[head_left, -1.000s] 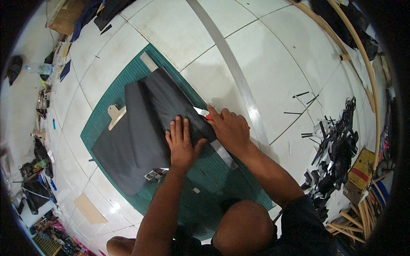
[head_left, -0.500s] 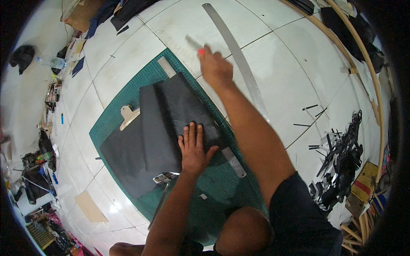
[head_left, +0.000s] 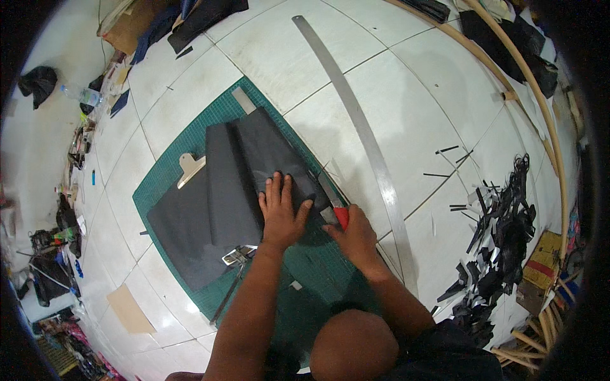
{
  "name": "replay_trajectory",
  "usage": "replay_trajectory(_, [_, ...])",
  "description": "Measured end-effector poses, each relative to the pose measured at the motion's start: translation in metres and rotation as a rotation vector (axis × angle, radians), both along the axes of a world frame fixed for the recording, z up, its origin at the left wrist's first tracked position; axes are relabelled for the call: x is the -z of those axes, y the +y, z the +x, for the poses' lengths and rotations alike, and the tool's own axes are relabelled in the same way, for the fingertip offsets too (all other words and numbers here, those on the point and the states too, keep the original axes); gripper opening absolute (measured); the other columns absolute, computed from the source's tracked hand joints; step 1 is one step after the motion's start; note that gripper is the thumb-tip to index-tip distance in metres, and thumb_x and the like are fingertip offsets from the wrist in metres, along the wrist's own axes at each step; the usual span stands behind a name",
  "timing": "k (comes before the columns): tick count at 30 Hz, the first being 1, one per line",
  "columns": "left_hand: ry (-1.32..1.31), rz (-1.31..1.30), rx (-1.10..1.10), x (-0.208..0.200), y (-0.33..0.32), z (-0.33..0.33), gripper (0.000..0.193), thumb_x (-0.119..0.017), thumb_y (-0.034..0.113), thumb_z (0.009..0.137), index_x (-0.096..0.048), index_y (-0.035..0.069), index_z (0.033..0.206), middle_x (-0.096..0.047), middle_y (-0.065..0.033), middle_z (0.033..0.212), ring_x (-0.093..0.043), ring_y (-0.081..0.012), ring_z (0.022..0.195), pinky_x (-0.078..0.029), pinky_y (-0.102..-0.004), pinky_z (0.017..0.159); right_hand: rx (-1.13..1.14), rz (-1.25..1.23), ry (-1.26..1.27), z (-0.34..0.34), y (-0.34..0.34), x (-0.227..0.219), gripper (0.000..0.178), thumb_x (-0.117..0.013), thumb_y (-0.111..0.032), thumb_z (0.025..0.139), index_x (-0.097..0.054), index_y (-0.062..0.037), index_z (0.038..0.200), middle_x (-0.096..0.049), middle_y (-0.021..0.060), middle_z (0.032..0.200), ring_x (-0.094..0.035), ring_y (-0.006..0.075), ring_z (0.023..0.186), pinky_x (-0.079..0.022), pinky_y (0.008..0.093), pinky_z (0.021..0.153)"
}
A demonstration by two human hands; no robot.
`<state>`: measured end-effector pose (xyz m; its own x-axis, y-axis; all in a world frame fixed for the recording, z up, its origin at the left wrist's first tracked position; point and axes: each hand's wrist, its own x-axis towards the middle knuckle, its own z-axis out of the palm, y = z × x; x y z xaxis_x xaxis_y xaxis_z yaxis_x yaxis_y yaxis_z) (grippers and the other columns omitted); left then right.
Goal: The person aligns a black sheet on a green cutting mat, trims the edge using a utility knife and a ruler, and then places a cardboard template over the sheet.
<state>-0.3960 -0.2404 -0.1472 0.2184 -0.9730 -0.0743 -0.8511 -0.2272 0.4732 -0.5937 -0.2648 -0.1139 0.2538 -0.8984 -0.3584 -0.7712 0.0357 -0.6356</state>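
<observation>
Folded black sheet material (head_left: pixel 232 184) lies on a green cutting mat (head_left: pixel 166 166) on the floor. My left hand (head_left: pixel 283 213) presses flat on it, fingers stretched and slightly spread. Beside the sheet's right edge, my right hand (head_left: pixel 359 238) grips a red-handled knife (head_left: pixel 341 217), its blade pointing away from me along the mat's right edge. A metal ruler (head_left: pixel 243 100) pokes out from beneath the sheet at its far end; its near end is partly hidden by my right hand. Metal clips (head_left: pixel 191 170) show at the sheet's left and near sides.
A long steel ruler (head_left: pixel 359 117) lies on the white tiles to the right. Beyond it are a heap of black scraps (head_left: pixel 499 254) and bent cane poles (head_left: pixel 539 82). A tan card piece (head_left: pixel 130 309) and assorted clutter lie along the left. A small pale scrap (head_left: pixel 295 286) rests on the mat.
My right hand has come back toward me with the knife, from above the far tiles to the sheet's right edge. My left hand stays on the sheet, nearly unmoved.
</observation>
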Motion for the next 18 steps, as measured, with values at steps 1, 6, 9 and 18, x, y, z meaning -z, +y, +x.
replay_trajectory(1, [0.023,-0.008,-0.012,-0.002,-0.001,0.004,0.068,-0.061,0.041,0.092,-0.040,0.002,0.145,-0.028,-0.0228,0.155,-0.025,-0.0414,0.144,-0.019,-0.0583,0.115,0.013,0.005,-0.026,0.000,0.003,0.001,0.044,-0.071,-0.034,0.088,-0.047,-0.0028,0.109,-0.063,0.0240,0.100,-0.063,0.0428,0.094,-0.048,0.0491,0.079])
replay_trajectory(6, [-0.094,-0.176,-0.506,-0.040,-0.021,0.051,0.058,-0.066,0.032,0.087,-0.050,0.001,0.134,-0.045,-0.0226,0.141,-0.043,-0.0409,0.131,-0.035,-0.0534,0.107,0.060,0.008,0.039,-0.014,-0.004,0.008,0.041,-0.068,-0.023,0.088,-0.043,-0.0058,0.115,-0.065,0.0223,0.090,-0.064,0.0450,0.090,-0.048,0.0545,0.075])
replay_trajectory(9, [-0.341,-0.079,-0.837,-0.038,-0.015,0.081,0.066,-0.063,0.046,0.087,-0.050,0.003,0.136,-0.048,-0.0219,0.141,-0.043,-0.0384,0.133,-0.033,-0.0548,0.108,0.103,-0.019,0.046,-0.032,-0.016,-0.002,0.034,-0.064,-0.022,0.090,-0.045,-0.0091,0.115,-0.066,0.0218,0.090,-0.064,0.0436,0.090,-0.049,0.0543,0.074])
replay_trajectory(18, [-0.053,0.290,-0.855,-0.076,-0.016,0.076,0.070,-0.059,0.060,0.086,-0.063,-0.001,0.120,-0.064,-0.0230,0.121,-0.060,-0.0383,0.116,-0.044,-0.0521,0.097,0.239,-0.089,0.036,-0.143,0.054,-0.015,0.032,-0.068,-0.029,0.090,-0.052,-0.0081,0.109,-0.066,0.0203,0.092,-0.065,0.0416,0.089,-0.051,0.0498,0.076])
